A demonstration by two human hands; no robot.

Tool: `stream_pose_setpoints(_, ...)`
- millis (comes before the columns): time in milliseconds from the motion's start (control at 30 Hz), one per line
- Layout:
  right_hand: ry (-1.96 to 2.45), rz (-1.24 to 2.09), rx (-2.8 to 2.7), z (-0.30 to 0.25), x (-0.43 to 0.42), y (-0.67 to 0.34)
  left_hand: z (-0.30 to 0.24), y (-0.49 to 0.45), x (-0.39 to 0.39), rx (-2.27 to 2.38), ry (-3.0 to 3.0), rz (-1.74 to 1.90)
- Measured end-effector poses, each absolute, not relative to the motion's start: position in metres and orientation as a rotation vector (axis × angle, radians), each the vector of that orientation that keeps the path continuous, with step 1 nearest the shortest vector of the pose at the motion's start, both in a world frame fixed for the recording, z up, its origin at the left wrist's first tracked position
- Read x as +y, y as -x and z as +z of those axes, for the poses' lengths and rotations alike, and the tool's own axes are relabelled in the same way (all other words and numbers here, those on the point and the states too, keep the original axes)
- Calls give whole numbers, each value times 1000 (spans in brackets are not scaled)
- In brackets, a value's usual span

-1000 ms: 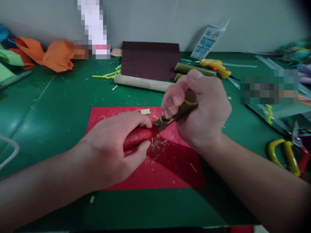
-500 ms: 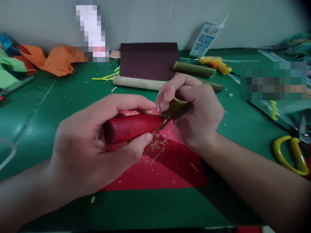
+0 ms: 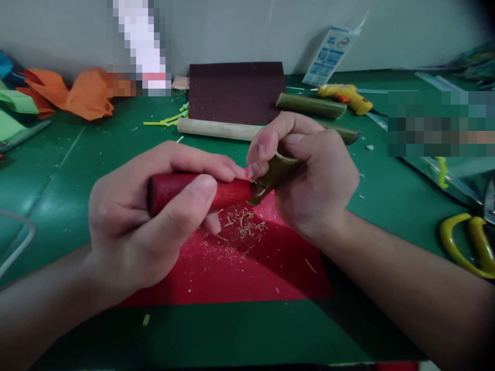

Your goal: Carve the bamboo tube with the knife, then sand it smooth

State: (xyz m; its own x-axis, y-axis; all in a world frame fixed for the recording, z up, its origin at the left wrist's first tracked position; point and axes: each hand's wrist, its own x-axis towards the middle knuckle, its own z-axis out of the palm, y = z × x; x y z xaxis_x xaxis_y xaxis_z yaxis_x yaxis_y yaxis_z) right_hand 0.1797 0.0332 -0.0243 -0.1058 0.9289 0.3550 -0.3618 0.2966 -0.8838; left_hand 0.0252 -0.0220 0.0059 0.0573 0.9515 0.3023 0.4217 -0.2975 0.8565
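Note:
My left hand is wrapped round a red cylindrical handle, holding it level above a red sheet. My right hand grips a short green bamboo piece against the handle's right end. Where the two meet, a small dark tip shows; I cannot make out a blade. Fine pale shavings lie on the red sheet under the hands.
On the green mat behind the hands lie a pale wooden rod, a dark maroon sheet, two green bamboo sticks and a yellow glue gun. Orange paper sits far left, yellow-handled scissors at right.
My left hand lifted the red handle off the red sheet and turned its grip, thumb now over the top. My right hand stayed on the bamboo piece, shifting slightly.

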Motion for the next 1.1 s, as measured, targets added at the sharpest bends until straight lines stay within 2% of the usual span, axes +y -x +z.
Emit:
stream_pose_setpoints(200,649,1208,-1233,-26,33,-179,10,-25,-19,1160,-2017,1192)
stream_pose_setpoints(600,708,1110,-1255,-31,35,-176,-1,-30,-25,1175,-2145,1055)
stream_pose_setpoints(900,707,1178,-1243,-26,29,-180,0,-23,-20,1058,-2221,1249)
stream_pose_setpoints(1100,799,1019,-1364,-25,25,-184,1,-22,-25,1084,-1847,1254)
